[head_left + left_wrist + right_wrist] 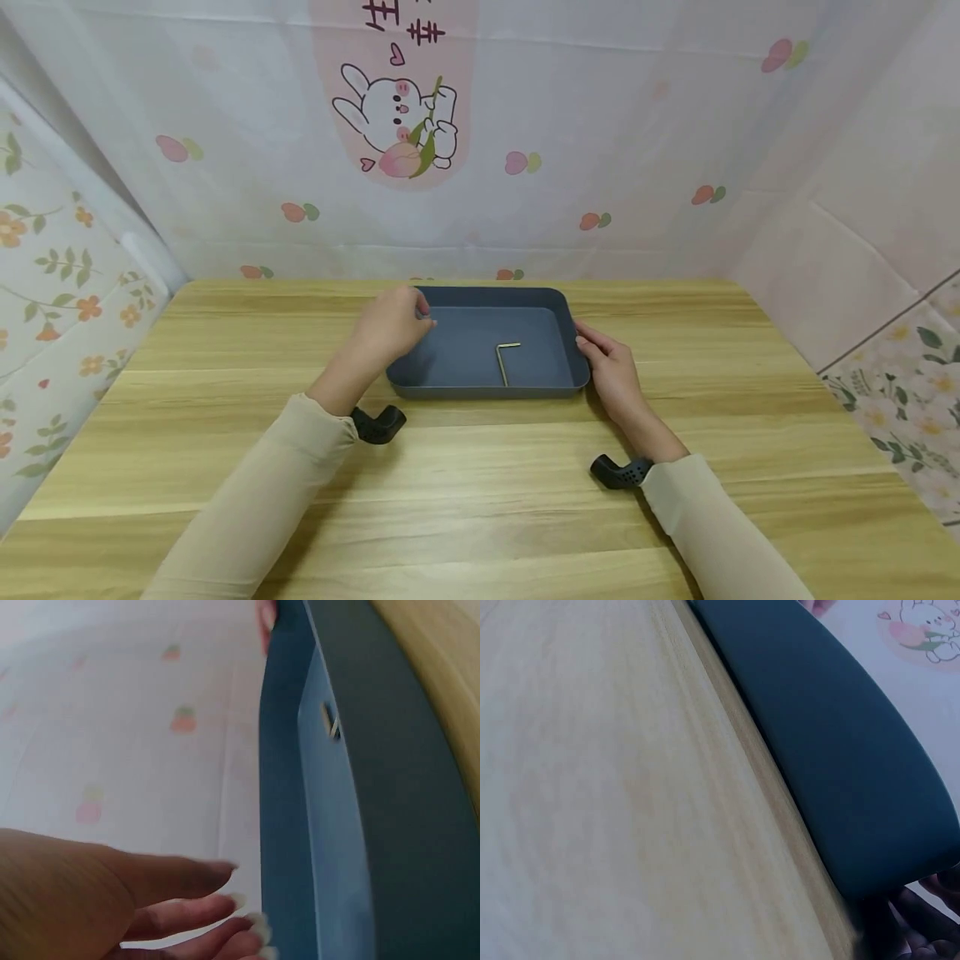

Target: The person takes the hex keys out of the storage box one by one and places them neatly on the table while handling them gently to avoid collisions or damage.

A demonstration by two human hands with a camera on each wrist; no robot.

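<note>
A dark blue-grey rectangular tray [480,392] sits on the wooden table, its walls low and its corners rounded. Inside it, right of the middle, lies a gold-coloured L-shaped hex key [502,364]. My right hand [611,371] holds the tray's right end, thumb at the rim and fingers along the outer wall; in the right wrist view those fingers [922,919] are dark at the tray's corner. Over the tray's left end hovers my left hand [393,323], fingers loosely bent. The left wrist view shows a gap between its thumb [184,876] and fingers, with nothing in it.
Behind the table [480,500] hangs a pale curtain [622,108] printed with a rabbit and small fruits. Flowered cloth [60,275] closes off the left side. Each wrist wears a black camera mount, the left one [378,425] close to the tray's front left corner.
</note>
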